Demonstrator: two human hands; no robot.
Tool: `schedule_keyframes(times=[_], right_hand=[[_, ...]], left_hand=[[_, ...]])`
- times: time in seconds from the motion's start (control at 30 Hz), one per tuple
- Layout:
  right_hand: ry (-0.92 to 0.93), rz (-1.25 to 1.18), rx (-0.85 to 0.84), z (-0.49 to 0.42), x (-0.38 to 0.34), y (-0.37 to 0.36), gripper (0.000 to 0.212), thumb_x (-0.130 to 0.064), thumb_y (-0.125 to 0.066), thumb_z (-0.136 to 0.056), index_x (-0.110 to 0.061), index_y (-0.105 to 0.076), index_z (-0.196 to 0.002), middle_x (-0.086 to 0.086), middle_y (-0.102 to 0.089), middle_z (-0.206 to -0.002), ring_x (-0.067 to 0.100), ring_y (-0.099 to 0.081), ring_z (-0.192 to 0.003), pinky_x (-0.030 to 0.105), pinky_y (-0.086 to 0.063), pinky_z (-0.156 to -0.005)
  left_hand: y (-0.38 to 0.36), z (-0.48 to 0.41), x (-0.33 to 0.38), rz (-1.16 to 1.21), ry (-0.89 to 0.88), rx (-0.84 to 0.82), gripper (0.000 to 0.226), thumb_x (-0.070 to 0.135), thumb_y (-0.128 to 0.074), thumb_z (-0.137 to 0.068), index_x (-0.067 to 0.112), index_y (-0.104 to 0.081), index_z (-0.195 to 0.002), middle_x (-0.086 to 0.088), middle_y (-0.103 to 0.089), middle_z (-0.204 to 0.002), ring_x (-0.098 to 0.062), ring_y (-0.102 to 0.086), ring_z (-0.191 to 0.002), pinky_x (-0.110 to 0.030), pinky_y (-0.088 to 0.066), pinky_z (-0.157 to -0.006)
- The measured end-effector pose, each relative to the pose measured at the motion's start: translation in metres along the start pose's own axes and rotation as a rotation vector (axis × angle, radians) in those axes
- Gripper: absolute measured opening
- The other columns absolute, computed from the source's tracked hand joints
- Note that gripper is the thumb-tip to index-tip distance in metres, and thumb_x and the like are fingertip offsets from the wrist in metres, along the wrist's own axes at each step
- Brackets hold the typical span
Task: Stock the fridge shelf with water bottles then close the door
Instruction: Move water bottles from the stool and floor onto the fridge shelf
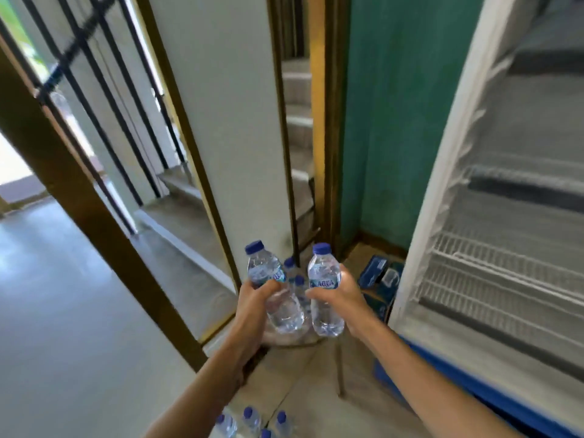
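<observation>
Stocking is progressing: left hand (252, 308) gripping water bottle (264, 270), right hand (346, 298) gripping 2nd bottle (325, 314); nxt move is calling for swinging both rightward onto fridge shelf (493, 279).

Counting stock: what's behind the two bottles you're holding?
Two more blue-capped bottles show between the left-hand bottle and right-hand bottle. Both cover their lower bodies, so I can't count further.

Left hand (252, 300) gripped an Aqua water bottle (264, 268); right hand (344, 294) gripped a second bottle (327, 317), caps up, near each other. Open fridge (442, 184), wire shelf (493, 279) at right. Spare bottles (251, 422) on floor (63, 311).
</observation>
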State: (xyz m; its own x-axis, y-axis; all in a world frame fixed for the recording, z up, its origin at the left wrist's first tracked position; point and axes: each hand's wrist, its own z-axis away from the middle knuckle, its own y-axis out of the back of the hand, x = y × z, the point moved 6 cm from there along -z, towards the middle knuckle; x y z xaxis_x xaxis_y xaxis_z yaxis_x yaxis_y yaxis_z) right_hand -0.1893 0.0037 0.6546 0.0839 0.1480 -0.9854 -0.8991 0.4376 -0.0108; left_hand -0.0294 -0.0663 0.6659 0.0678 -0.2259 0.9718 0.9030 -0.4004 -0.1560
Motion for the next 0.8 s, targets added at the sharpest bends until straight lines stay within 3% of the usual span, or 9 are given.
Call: schedule_keyframes(times=[0.07,0.17,0.27,0.33,0.43,0.5,0.6,0.67,0.8], right_hand=[[0.07,0.014,0.04,0.008,-0.064,0.024,0.056,0.0,-0.078,-0.073,-0.015,-0.05,-0.119,0.008,-0.066,-0.102,0.015,-0.066,-0.085,0.025,-0.053,-0.069],[0.177,0.065,0.125,0.02,-0.148,0.067,0.058,-0.004,-0.081,-0.071,-0.013,-0.051,-0.12,0.013,-0.067,-0.107,0.022,-0.066,-0.091,0.027,-0.053,-0.073],[0.269,0.093,0.239,0.036,-0.227,0.12,0.052,-0.003,-0.078,-0.073,-0.009,-0.05,-0.116,0.01,-0.065,-0.099,0.015,-0.063,-0.079,0.016,-0.051,-0.062],[0.316,0.103,0.332,0.045,-0.268,0.159,0.051,-0.006,-0.079,-0.071,-0.011,-0.051,-0.113,0.011,-0.065,-0.1,0.017,-0.063,-0.081,0.022,-0.053,-0.066],[0.377,0.135,0.44,0.058,-0.317,0.217,0.047,-0.005,-0.08,-0.069,-0.011,-0.053,-0.107,0.011,-0.067,-0.101,0.022,-0.065,-0.086,0.035,-0.057,-0.078],[0.41,0.186,0.499,0.068,-0.345,0.256,0.049,-0.005,-0.081,-0.066,-0.009,-0.055,-0.108,0.011,-0.069,-0.1,0.023,-0.067,-0.087,0.038,-0.058,-0.08],[0.45,0.236,0.582,0.08,-0.379,0.312,0.044,-0.006,-0.08,-0.065,-0.007,-0.06,-0.104,0.007,-0.067,-0.086,0.021,-0.064,-0.075,0.032,-0.054,-0.065],[0.461,0.226,0.621,0.087,-0.394,0.344,0.044,-0.004,-0.079,-0.068,-0.006,-0.059,-0.106,0.006,-0.064,-0.083,0.017,-0.062,-0.069,0.023,-0.05,-0.056],[0.463,0.245,0.664,0.096,-0.412,0.397,0.05,-0.005,-0.078,-0.071,-0.008,-0.055,-0.115,0.005,-0.064,-0.091,0.011,-0.062,-0.07,0.014,-0.046,-0.046]], left_hand=[[-0.038,0.004,0.058,-0.048,-0.075,-0.038,0.039,0.015,-0.072,-0.071,0.004,-0.058,-0.106,-0.013,-0.067,-0.091,-0.028,-0.068,-0.084,-0.046,-0.053,-0.082],[-0.1,0.005,0.137,-0.111,-0.203,-0.117,0.039,0.018,-0.078,-0.072,0.008,-0.061,-0.106,-0.013,-0.07,-0.097,-0.032,-0.068,-0.091,-0.046,-0.056,-0.083],[-0.161,0.0,0.203,-0.15,-0.334,-0.138,0.039,0.017,-0.08,-0.071,0.005,-0.063,-0.105,-0.016,-0.071,-0.097,-0.034,-0.069,-0.091,-0.048,-0.056,-0.084],[-0.2,-0.003,0.242,-0.155,-0.398,-0.139,0.039,0.018,-0.08,-0.07,0.008,-0.063,-0.103,-0.008,-0.071,-0.091,-0.028,-0.069,-0.087,-0.045,-0.057,-0.083],[-0.262,-0.011,0.29,-0.193,-0.503,-0.154,0.056,0.039,-0.082,-0.056,0.012,-0.064,-0.101,-0.001,-0.07,-0.087,-0.02,-0.069,-0.081,-0.039,-0.059,-0.075],[-0.312,-0.014,0.316,-0.201,-0.567,-0.173,0.039,0.036,-0.081,-0.063,0.016,-0.063,-0.091,0.001,-0.068,-0.083,-0.012,-0.066,-0.074,-0.026,-0.055,-0.064],[-0.388,-0.014,0.348,-0.184,-0.642,-0.214,0.016,0.023,-0.077,-0.071,0.021,-0.062,-0.075,0.001,-0.066,-0.072,-0.009,-0.064,-0.06,-0.017,-0.05,-0.047],[-0.435,-0.018,0.361,-0.182,-0.643,-0.264,0.014,0.02,-0.076,-0.072,0.013,-0.067,-0.08,-0.003,-0.066,-0.068,-0.009,-0.063,-0.049,-0.015,-0.045,-0.039],[-0.513,-0.035,0.379,-0.208,-0.672,-0.304,0.019,0.029,-0.078,-0.067,0.017,-0.064,-0.071,-0.007,-0.07,-0.071,-0.012,-0.066,-0.051,-0.02,-0.049,-0.044]])
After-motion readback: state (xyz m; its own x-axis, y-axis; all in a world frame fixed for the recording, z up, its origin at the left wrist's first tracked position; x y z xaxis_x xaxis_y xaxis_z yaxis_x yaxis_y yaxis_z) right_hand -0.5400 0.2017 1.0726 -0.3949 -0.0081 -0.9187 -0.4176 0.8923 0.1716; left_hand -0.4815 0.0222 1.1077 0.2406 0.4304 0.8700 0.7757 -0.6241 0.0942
